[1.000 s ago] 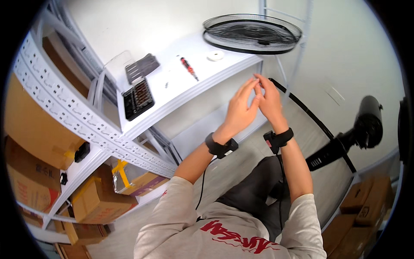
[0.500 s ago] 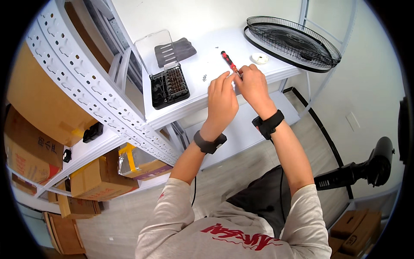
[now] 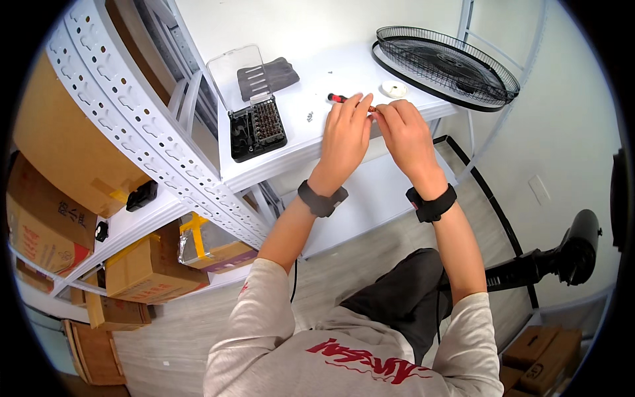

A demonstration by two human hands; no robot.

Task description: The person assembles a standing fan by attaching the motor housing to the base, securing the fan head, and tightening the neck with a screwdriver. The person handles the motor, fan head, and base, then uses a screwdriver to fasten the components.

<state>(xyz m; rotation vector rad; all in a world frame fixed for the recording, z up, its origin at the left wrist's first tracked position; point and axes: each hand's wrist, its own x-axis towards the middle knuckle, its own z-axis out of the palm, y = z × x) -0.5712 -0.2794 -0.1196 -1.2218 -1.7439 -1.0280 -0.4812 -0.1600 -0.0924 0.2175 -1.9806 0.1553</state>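
A red and black screwdriver (image 3: pixel 336 98) lies across both my hands above the front edge of the white shelf table. My left hand (image 3: pixel 345 139) is closed over its middle, leaving the black handle end showing. At the other end, my right hand (image 3: pixel 410 142) pinches the reddish front part; the tip is hidden by the fingers. To the left sits an open black bit set (image 3: pixel 258 129) with rows of bits and a raised clear lid. Several small screws (image 3: pixel 309 117) lie between the set and my left hand. A round white part (image 3: pixel 394 89) rests beyond my right hand.
A grey cloth pouch (image 3: pixel 268 76) lies behind the bit set. Black fan grilles (image 3: pixel 450 66) occupy the table's right end. A perforated white rack post (image 3: pixel 145 119) rises at left, beside shelves of cardboard boxes (image 3: pixel 155 271). A black fan stand (image 3: pixel 549 264) is at lower right.
The screwdriver has turned from pointing away to lying more sideways. My left hand has moved over its handle, and my right hand has shifted slightly right, towards its front end.
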